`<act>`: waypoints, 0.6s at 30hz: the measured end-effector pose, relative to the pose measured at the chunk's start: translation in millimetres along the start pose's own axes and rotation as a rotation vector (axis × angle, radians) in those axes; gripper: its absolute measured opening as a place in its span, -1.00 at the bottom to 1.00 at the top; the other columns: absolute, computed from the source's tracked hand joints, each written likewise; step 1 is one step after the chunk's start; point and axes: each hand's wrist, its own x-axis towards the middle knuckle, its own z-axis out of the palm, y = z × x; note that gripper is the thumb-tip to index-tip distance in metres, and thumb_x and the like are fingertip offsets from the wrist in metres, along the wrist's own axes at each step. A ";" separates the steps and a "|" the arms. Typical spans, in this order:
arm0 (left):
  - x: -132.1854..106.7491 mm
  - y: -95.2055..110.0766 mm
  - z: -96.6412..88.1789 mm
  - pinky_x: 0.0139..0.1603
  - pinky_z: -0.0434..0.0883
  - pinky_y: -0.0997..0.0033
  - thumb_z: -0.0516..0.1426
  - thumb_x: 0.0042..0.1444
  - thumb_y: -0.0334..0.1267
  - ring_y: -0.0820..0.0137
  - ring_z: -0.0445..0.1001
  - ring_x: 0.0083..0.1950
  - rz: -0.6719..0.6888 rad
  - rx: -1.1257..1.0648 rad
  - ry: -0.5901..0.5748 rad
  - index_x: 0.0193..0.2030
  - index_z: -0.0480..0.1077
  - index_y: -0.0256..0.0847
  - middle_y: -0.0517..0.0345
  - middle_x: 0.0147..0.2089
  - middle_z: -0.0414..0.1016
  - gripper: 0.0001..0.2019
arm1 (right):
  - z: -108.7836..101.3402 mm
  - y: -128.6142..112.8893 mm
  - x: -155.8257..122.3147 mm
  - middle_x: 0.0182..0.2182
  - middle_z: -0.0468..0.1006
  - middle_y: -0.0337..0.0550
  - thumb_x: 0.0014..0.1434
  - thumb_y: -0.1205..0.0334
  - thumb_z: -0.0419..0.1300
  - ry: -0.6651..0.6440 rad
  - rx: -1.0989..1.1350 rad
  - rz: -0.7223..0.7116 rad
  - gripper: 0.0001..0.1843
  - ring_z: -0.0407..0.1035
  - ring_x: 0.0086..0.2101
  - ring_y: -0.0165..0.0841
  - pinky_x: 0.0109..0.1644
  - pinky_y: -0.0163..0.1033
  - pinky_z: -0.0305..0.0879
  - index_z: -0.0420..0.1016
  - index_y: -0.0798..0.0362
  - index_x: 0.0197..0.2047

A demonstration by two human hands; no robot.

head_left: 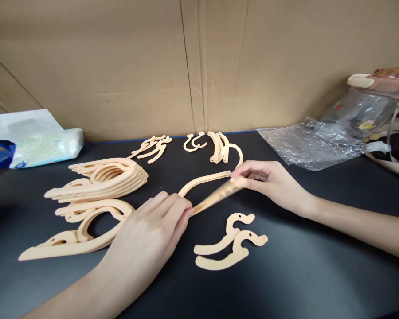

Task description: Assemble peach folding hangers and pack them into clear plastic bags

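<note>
The right hand pinches the far end of a pale, blurry strip between thumb and fingertips. The left hand has its fingers close together, bent over the strip's other end. Its fingertips are hidden, so nobody can tell how hard they squeeze. The strip slants above the table, between both hands.

Just behind the strip is a curved arm, going under the left fingers. A round hook bends up behind the strip's far end, by the right fingertips.

To do this well, the person would best keep the left end steady and turn the strip gently with the right. A soft pinch near the end should be enough; a hard twist might bend it.

In front of the strip lie two wiggly pieces. Left of it sit stacked hangers. Behind it are more curved pieces. A crinkly plastic bag lies behind it, to the right.
</note>
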 end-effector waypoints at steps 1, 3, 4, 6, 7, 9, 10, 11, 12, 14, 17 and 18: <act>0.4 -0.6 -0.3 -0.47 0.27 0.37 -0.13 0.41 -0.35 0.34 0.39 -0.44 -0.010 0.014 0.017 -0.29 0.34 -0.23 0.17 -0.44 0.39 -0.71 | -0.2 -0.2 0.1 -0.26 0.61 -0.18 0.15 -0.03 0.33 -0.001 0.001 0.003 -0.72 0.43 -0.28 -0.35 -0.16 -0.20 0.36 0.60 0.01 -0.24; 0.1 -1.5 0.1 -0.52 0.23 0.40 -0.16 0.43 -0.33 0.38 0.36 -0.51 -0.028 0.041 0.046 -0.31 0.30 -0.21 0.21 -0.49 0.32 -0.69 | -0.3 -1.1 0.1 -0.25 0.60 -0.18 0.14 -0.05 0.32 -0.009 -0.012 0.008 -0.70 0.43 -0.29 -0.36 -0.15 -0.19 0.36 0.60 0.02 -0.24; -0.6 -1.5 0.7 -0.53 0.23 0.41 -0.17 0.43 -0.33 0.39 0.36 -0.52 -0.030 0.058 0.055 -0.31 0.28 -0.20 0.22 -0.50 0.32 -0.69 | -0.2 -1.6 0.1 -0.25 0.60 -0.18 0.15 -0.05 0.32 -0.014 -0.023 0.009 -0.70 0.42 -0.29 -0.36 -0.15 -0.19 0.36 0.61 0.02 -0.24; -2.9 -0.6 2.1 -0.55 0.22 0.43 -0.19 0.44 -0.33 0.40 0.35 -0.55 -0.011 0.096 0.062 -0.30 0.25 -0.19 0.25 -0.52 0.31 -0.70 | 0.2 -2.7 0.0 -0.25 0.60 -0.18 0.16 -0.03 0.31 -0.030 -0.044 0.011 -0.72 0.41 -0.30 -0.37 -0.17 -0.20 0.34 0.61 0.02 -0.23; -4.1 0.2 2.7 -0.56 0.21 0.43 -0.20 0.44 -0.34 0.41 0.34 -0.57 0.004 0.110 0.061 -0.29 0.24 -0.19 0.27 -0.53 0.31 -0.71 | 0.5 -3.1 0.0 -0.26 0.60 -0.19 0.17 -0.02 0.31 -0.040 -0.051 0.010 -0.72 0.41 -0.30 -0.37 -0.18 -0.21 0.33 0.61 0.02 -0.23; -6.2 2.3 3.4 -0.59 0.18 0.44 -0.20 0.44 -0.36 0.42 0.33 -0.59 0.046 0.121 0.059 -0.24 0.23 -0.20 0.29 -0.54 0.31 -0.74 | 0.9 -3.4 0.0 -0.27 0.59 -0.20 0.18 0.00 0.30 -0.057 -0.059 0.005 -0.74 0.39 -0.30 -0.38 -0.19 -0.23 0.31 0.60 0.02 -0.23; -6.9 3.4 3.5 -0.59 0.17 0.44 -0.19 0.43 -0.38 0.43 0.34 -0.57 0.067 0.121 0.056 -0.20 0.24 -0.20 0.29 -0.52 0.34 -0.76 | 1.1 -3.3 0.1 -0.28 0.59 -0.21 0.18 0.00 0.30 -0.064 -0.060 0.001 -0.75 0.39 -0.30 -0.38 -0.19 -0.23 0.30 0.60 0.02 -0.24; -7.4 4.2 3.4 -0.58 0.18 0.44 -0.18 0.43 -0.40 0.42 0.38 -0.53 0.085 0.120 0.052 -0.16 0.24 -0.21 0.27 -0.48 0.38 -0.78 | 1.3 -3.0 0.1 -0.28 0.59 -0.21 0.19 0.01 0.30 -0.068 -0.058 -0.002 -0.75 0.39 -0.29 -0.38 -0.19 -0.24 0.30 0.60 0.02 -0.24; -7.7 4.8 3.2 -0.56 0.21 0.45 -0.17 0.42 -0.42 0.41 0.42 -0.48 0.095 0.118 0.044 -0.11 0.24 -0.21 0.24 -0.43 0.43 -0.80 | 1.5 -2.7 0.1 -0.27 0.59 -0.22 0.19 0.01 0.30 -0.069 -0.056 -0.005 -0.75 0.39 -0.29 -0.38 -0.19 -0.24 0.29 0.60 0.02 -0.24; -7.8 4.9 2.9 -0.52 0.25 0.45 -0.14 0.40 -0.45 0.38 0.46 -0.36 0.091 0.095 0.011 -0.04 0.24 -0.21 0.20 -0.32 0.50 -0.81 | 1.8 -1.7 0.1 -0.27 0.59 -0.22 0.18 0.01 0.30 -0.069 -0.056 -0.007 -0.76 0.39 -0.29 -0.38 -0.18 -0.24 0.29 0.60 0.01 -0.24; -7.7 3.1 3.5 -0.47 0.31 0.48 -0.11 0.40 -0.44 0.39 0.47 -0.28 0.054 0.003 -0.035 0.02 0.25 -0.20 0.18 -0.21 0.52 -0.81 | 1.9 0.1 -0.1 -0.29 0.58 -0.24 0.18 0.00 0.30 -0.070 -0.063 -0.006 -0.76 0.38 -0.31 -0.39 -0.20 -0.24 0.29 0.60 0.00 -0.25; -7.6 2.3 3.9 -0.46 0.33 0.49 -0.10 0.40 -0.43 0.40 0.46 -0.27 0.043 -0.028 -0.028 0.05 0.25 -0.20 0.18 -0.18 0.51 -0.80 | 1.8 0.8 0.0 -0.30 0.57 -0.24 0.18 0.00 0.30 -0.070 -0.063 -0.007 -0.76 0.38 -0.31 -0.39 -0.21 -0.24 0.28 0.60 0.00 -0.25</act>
